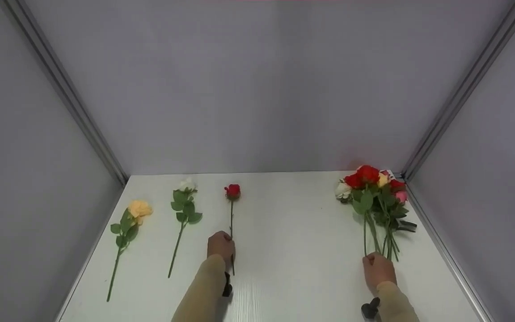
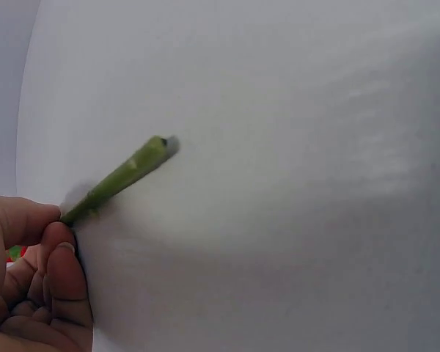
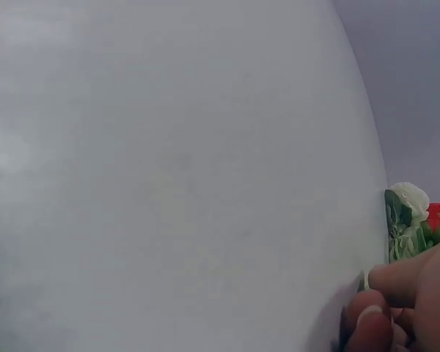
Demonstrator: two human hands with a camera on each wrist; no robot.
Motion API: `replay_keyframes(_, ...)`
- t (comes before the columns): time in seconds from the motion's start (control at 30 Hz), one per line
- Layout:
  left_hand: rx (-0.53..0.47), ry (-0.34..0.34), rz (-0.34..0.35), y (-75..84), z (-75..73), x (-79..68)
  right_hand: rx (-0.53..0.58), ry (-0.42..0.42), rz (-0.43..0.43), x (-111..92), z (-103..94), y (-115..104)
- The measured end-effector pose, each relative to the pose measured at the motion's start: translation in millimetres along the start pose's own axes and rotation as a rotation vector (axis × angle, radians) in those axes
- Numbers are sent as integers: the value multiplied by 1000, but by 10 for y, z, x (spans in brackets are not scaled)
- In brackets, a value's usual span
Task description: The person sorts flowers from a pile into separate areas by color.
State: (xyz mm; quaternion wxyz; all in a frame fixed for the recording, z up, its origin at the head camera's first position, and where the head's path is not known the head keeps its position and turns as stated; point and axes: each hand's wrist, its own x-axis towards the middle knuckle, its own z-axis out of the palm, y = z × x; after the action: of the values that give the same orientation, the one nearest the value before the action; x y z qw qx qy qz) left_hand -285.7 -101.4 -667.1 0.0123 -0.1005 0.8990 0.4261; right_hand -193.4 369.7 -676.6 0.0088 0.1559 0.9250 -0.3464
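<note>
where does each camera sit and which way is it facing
Head: on the person's head, facing forward and down at table and bouquet; left hand, right hand and sleeves show.
Left wrist: on that wrist, facing the table; at lower left, left hand pinches a green stem.
Right wrist: on that wrist, facing the table; right hand shows at lower right.
Head and right wrist share the bouquet and right hand.

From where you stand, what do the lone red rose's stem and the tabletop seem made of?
The red rose's stem looks like satin green plastic: smooth, with pale highlights and a dark spot at the tip, perhaps wire. The tabletop may be painted or laminated board: plain white with a soft, streaky sheen.
</note>
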Motion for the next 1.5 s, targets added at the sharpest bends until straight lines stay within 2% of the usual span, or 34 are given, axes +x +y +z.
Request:
replay_keyframes(0.4, -29, 81, 105, 0, -20, -50, 38, 0, -22, -48, -82, 9)
replay_keyframes(0.53, -56, 103, 151, 52, -30, -78, 40, 44, -44, -69, -114, -11)
replay_keyframes(0.73, -144, 112, 210, 223, -63, -172, 91, 146, -99, -133, -159, -141)
replay_keyframes(0.9, -192, 58, 231, 380, -42, -252, 172, 185, -134, -189, -189, -284)
replay_keyframes(1.07, -241, -8, 262, 577, -22, -382, 230, 190, -178, -234, -209, -429)
replay_keyframes(1.23, -304, -104, 283, 770, -13, -533, 265, 200, -258, -281, -210, -592)
replay_keyframes(1.5, -420, -216, 261, 1017, 51, -663, 301, 196, -370, -394, -133, -880)
